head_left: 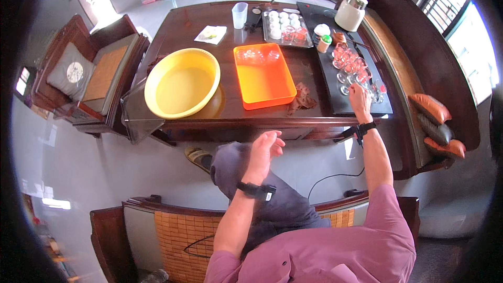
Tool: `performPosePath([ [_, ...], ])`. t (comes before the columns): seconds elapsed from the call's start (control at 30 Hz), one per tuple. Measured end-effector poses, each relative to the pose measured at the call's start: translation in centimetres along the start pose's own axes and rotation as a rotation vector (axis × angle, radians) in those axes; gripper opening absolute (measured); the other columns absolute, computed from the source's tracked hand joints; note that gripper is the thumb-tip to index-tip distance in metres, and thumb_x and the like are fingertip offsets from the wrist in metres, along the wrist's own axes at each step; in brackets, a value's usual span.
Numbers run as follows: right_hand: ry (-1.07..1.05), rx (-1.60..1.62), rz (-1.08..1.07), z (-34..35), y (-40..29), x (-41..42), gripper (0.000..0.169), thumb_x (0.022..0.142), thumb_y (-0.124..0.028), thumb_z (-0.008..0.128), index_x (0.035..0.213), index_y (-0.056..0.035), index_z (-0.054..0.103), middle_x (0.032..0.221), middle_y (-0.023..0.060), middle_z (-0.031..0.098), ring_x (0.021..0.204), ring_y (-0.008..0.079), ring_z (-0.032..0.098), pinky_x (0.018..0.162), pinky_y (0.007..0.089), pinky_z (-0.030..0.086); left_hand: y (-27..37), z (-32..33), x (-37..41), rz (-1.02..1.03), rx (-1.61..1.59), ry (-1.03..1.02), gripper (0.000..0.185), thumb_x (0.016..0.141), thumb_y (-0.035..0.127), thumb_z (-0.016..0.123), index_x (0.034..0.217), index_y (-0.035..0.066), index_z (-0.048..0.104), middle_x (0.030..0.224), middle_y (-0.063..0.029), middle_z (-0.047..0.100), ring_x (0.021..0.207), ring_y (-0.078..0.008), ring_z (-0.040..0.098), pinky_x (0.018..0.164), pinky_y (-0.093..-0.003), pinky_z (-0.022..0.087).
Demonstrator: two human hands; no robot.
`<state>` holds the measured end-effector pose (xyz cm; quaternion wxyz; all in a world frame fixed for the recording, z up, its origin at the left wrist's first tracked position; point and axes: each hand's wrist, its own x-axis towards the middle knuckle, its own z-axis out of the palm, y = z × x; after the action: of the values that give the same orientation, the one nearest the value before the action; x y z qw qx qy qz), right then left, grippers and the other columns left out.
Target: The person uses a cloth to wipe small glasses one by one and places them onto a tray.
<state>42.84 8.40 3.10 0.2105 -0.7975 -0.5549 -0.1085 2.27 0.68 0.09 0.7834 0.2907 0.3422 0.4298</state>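
My right hand (359,99) reaches over the black tray (326,68) at the table's right side, at the near end of a cluster of small clear glass cups (353,65), some with red marks. Whether its fingers grip one of the cups is not clear. My left hand (268,147) is above my knee, short of the table edge, fingers loosely curled and apart, with nothing in it. Between the hands and further off stands an orange plastic tray (265,84) with several clear glasses at its far end. A yellow plastic basin (182,82), apparently holding water, stands to its left.
A crumpled brown cloth (302,97) lies beside the orange tray. Behind are a metal tray (289,41) of white and glass cups, a clear plastic jug (239,15) and a white thermos jug (351,11). A transparent panel (141,114) juts past the table's left corner.
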Motion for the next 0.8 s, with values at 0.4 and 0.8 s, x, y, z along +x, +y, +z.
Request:
performPosePath([
  [0.4, -0.099, 0.172, -0.552, 1.5, -19.7, 4.1, 0.029, 0.088, -0.020, 0.064, 0.116, -0.0107, 0.062, 0.103, 0.0125, 0.066, 0.093, 0.0365, 0.067, 0.077, 0.0468, 0.055, 2.3, -4.5, -2.2, 0.053, -0.089, 0.085, 0.026, 0.103, 0.027, 0.055, 0.111, 0.003, 0.065, 0.087, -0.0053, 0.066, 0.071, -0.0107, 0.059, 0.067, -0.0259, 0.047],
  [0.8, -0.194, -0.217, -0.574, 16.9, -26.2, 11.9, 0.048, 0.086, -0.032, 0.063, 0.126, -0.0071, 0.055, 0.128, 0.0176, 0.060, 0.125, 0.0364, 0.051, 0.100, 0.0550, 0.040, 2.7, -8.9, -1.2, 0.135, -0.177, 0.257, 0.022, 0.101, 0.022, 0.061, 0.109, 0.002, 0.066, 0.083, -0.0071, 0.068, 0.065, -0.0130, 0.060, 0.059, -0.0257, 0.047],
])
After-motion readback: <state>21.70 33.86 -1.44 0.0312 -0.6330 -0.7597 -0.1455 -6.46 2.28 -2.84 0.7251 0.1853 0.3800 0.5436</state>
